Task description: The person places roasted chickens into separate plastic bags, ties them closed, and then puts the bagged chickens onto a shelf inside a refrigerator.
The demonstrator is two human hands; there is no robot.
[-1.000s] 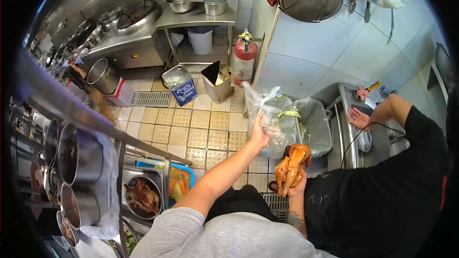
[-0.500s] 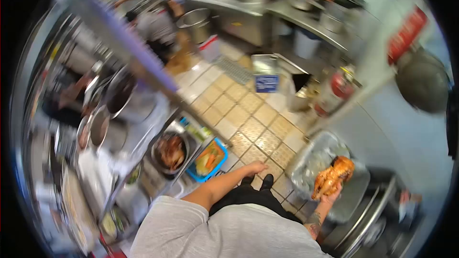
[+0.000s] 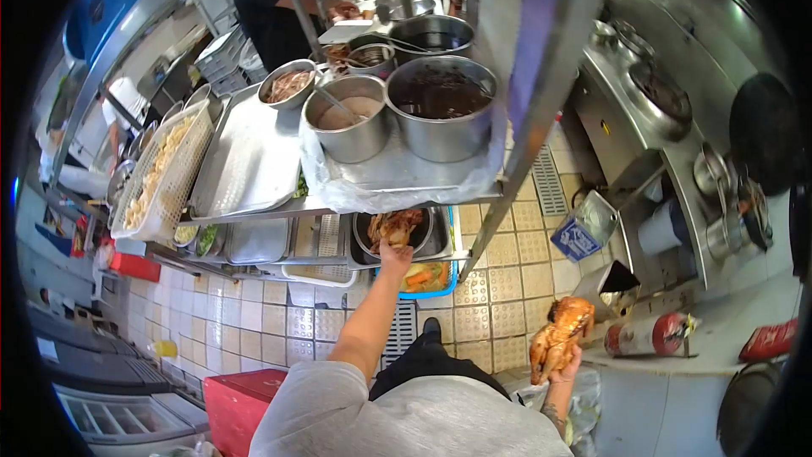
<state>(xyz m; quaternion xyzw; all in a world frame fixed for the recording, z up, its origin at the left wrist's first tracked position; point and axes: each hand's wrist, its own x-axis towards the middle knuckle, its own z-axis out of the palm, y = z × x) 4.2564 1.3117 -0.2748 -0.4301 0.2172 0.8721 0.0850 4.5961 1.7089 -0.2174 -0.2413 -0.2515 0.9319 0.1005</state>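
Observation:
My right hand [image 3: 565, 368] is closed around the lower end of a whole roast chicken [image 3: 562, 334], glossy brown, held up above the floor on the right. My left hand [image 3: 395, 256] reaches to the near edge of a round metal bowl [image 3: 432, 237] on the lower shelf. Dark roasted meat [image 3: 397, 227] lies in that bowl, right at my left fingertips. How those fingers are set is hard to make out against the meat. Just below the bowl, a blue-rimmed tub [image 3: 453, 283] contains orange and pale vegetables.
Over the bowl juts a steel shelf [image 3: 406, 182] with a pot of dark sauce [image 3: 440, 135] and a pot with a ladle [image 3: 345, 140]. A metal post [image 3: 524, 152] stands at its corner. At right are a fire extinguisher [image 3: 647, 335] and a blue-labelled tin [image 3: 584, 233]. Another person [image 3: 271, 13] works behind.
My view has swung left toward the shelves. My left hand has gone from hanging over the floor to the bowl of meat. The chicken in my right hand has come away from the plastic-lined bin.

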